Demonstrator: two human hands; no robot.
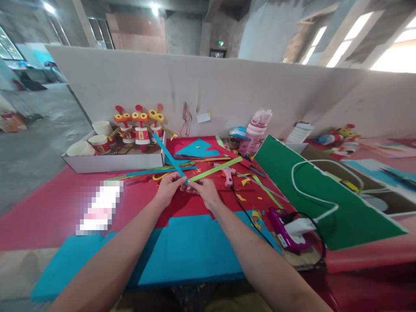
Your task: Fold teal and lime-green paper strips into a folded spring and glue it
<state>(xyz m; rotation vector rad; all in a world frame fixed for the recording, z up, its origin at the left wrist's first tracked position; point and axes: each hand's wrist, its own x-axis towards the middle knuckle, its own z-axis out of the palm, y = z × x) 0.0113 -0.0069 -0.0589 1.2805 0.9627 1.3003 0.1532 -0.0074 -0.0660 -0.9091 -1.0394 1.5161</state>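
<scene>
1. Left hand and right hand pinch tight on blue strip and green strip, above the worktop, beyond its near edge.
2. Loosened fingertips could skew the meeting ends.

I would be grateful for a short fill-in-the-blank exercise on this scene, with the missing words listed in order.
The left hand and right hand hold a blue strip and a second strip, coloured ____.
Inside the white box stand ____ figures with round eyes.
The pink glue gun lies to the ____ of both hands.

green; three; right
</scene>
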